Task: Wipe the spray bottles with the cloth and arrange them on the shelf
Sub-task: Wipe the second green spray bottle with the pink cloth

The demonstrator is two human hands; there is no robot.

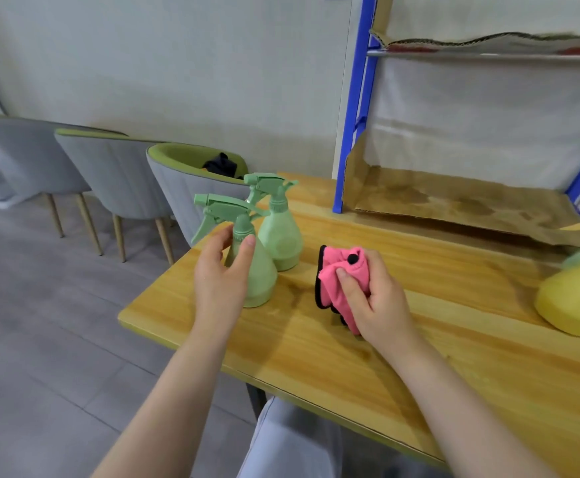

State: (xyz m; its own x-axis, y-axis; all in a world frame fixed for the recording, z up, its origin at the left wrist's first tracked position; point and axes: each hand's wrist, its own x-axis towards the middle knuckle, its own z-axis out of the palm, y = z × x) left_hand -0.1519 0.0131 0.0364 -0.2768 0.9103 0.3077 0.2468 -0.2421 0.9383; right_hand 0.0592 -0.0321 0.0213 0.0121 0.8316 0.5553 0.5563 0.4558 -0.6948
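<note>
On the near left corner of the wooden table (pixel 368 357) stand our two green spray bottles, both upright, the near green bottle (pixel 259 270) just in front of the far green bottle (pixel 280 232), the two bodies touching or very nearly so. Our left hand (pixel 218 274) is at the neck of the near bottle, thumb on the right side and fingers on the left, half closed around it just under the trigger head; whether it has truly clamped yet we cannot tell. Our right hand (pixel 373 298) is closed on the bunched pink cloth (pixel 340 277), held just above the table to the right of that bottle, near it but apart.

What the coming move turns on, as we judge it: the bottle's long axis runs straight up, the left hand is the nearer one and already at the neck, and the cloth lies to the bottle's right at body height. So we would steady or lift with the left and bring the cloth leftward onto the rounded body.

Farther right, the blue-framed shelf (pixel 354 139) stands on the table's far side, its lower level lined with cardboard (pixel 454 201) and holding no green bottle. A yellow bottle (pixel 575 298) sits at the right edge, partly out of view
</note>
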